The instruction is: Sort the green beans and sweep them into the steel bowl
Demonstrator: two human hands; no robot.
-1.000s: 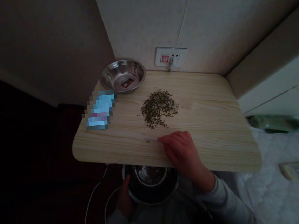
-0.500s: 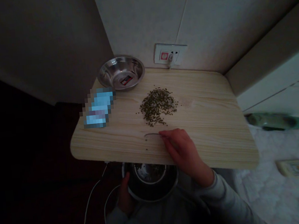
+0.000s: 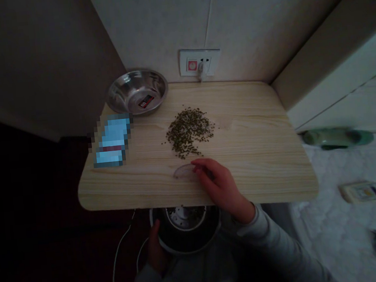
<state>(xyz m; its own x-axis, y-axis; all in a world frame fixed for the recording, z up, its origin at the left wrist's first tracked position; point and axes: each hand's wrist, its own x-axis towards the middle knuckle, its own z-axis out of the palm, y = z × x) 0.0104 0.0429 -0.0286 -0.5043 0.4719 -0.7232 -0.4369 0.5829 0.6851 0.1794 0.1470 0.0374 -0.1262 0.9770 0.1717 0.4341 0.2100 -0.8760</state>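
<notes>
On the wooden board lies a loose pile of small dark green beans, with a notch at its near side. My right hand is just in front of the pile, thumb and fingers pinching a thin, clear, curved piece of plastic, which is tilted over the board. Below the board's front edge, my left hand grips the left rim of a round dark pan. Inside the pan is a shiny metal round with a few beans on it; the board covers its far part.
A steel bowl with a label stands at the back left of the board, near a blurred lit phone. A wall socket holds a plug. White cables hang at left. At right, a green bottle lies on quilted bedding.
The plastic piece has turned from nearly edge-on to showing its face. The two beans near the front edge no longer show. The whole view has shifted slightly.
</notes>
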